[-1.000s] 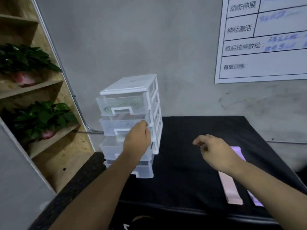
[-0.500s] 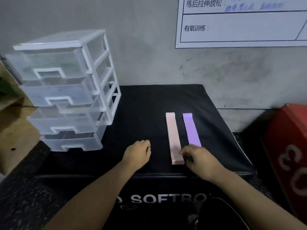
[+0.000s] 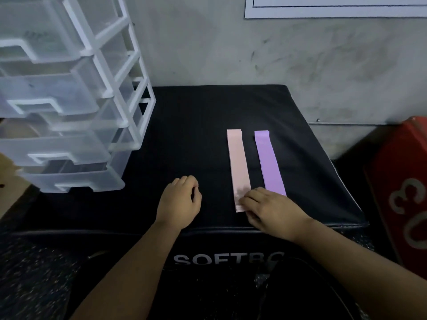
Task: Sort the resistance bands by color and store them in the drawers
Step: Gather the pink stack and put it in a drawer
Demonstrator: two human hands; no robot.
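Two resistance bands lie flat side by side on the black padded box (image 3: pixel 196 135): a pink band (image 3: pixel 238 162) on the left and a purple band (image 3: pixel 269 162) on the right. My right hand (image 3: pixel 272 209) is at the pink band's near end, its curled fingertips pinching that end; its knuckles cover the purple band's near tip. To the left, my left hand (image 3: pixel 180 202) rests loosely curled on the box top and holds nothing. A translucent white drawer unit (image 3: pixel 69 93) with several pushed-in drawers stands on the box's left side.
A grey wall rises right behind the box, with a white chart (image 3: pixel 335 8) on it. A red box (image 3: pixel 402 188) stands close on the right. Speckled dark floor (image 3: pixel 27 273) lies at the lower left.
My left hand has come away from the drawer unit down onto the box top. My right hand has dropped to the near end of the pink band. My view has tilted down and right.
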